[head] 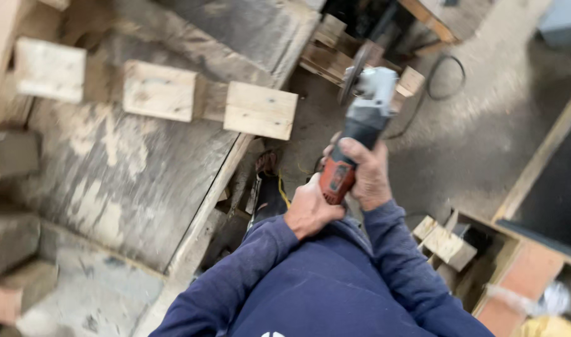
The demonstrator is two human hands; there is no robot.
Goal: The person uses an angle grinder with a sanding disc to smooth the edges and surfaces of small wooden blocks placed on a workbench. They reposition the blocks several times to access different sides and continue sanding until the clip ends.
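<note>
I see both hands gripping the grinder (360,125): left hand (310,209) at its red end, right hand (368,175) just above.

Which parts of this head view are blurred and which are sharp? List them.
Head view: soft, even light, no glare. The angle grinder and both hands, left hand and right hand, read fairly sharp; the wooden blocks are mildly soft; the left edge and bottom right corner smear with motion blur.
</note>
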